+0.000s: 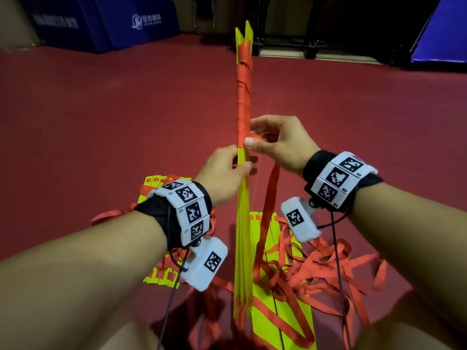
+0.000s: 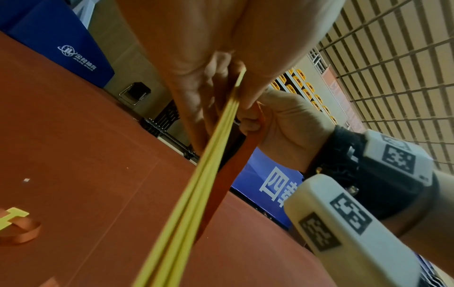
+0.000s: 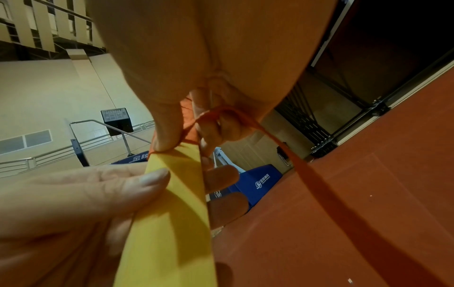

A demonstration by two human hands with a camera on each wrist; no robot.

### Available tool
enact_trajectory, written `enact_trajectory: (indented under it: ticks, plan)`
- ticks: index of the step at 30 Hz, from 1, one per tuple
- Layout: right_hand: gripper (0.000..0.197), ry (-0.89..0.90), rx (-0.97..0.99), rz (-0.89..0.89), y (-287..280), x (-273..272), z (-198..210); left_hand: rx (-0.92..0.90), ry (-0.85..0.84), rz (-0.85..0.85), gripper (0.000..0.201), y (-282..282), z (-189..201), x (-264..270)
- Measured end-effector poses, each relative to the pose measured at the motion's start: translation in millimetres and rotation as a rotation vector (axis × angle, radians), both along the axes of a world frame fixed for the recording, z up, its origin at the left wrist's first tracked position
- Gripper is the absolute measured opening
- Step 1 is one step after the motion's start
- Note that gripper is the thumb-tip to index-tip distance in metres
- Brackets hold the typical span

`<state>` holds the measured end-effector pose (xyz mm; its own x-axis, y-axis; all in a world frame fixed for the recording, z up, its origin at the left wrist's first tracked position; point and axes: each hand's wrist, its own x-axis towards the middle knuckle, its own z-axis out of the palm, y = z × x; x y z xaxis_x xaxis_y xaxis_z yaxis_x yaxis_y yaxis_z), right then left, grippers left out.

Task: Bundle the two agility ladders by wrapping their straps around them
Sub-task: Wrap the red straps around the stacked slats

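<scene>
Left hand (image 1: 225, 173) grips the upright stack of yellow rungs (image 1: 243, 223) rising from the floor (image 1: 101, 122), right hand (image 1: 275, 142) pinching the red strap (image 1: 269, 198) against it; slackened tension would likely loosen the wraps (image 1: 243, 97) above.

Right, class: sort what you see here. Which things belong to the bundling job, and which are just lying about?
Part of the job:
- stack of yellow rungs, gripped by the left hand
- red strap, pinched by the right hand
- wrapped section
- second ladder on the floor
- loose strap tangle

Just lying about:
- blue mats
- black metal frame
- scoreboard
</scene>
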<state>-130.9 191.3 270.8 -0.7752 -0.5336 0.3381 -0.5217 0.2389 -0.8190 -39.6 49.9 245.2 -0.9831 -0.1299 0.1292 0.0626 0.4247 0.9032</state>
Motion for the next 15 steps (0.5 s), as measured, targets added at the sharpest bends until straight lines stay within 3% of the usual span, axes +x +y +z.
enact_trajectory:
  ticks: [8,15]
  plan:
    - [0.013,0.032,-0.044,0.013,-5.0,-6.3,-4.4,0.142,0.032,0.044,0.031,1.1,-1.7,-2.5]
    - [0.032,0.044,-0.035,0.080,-3.5,-7.7,-0.7,0.259,0.115,0.146,0.018,0.2,0.7,-7.2]
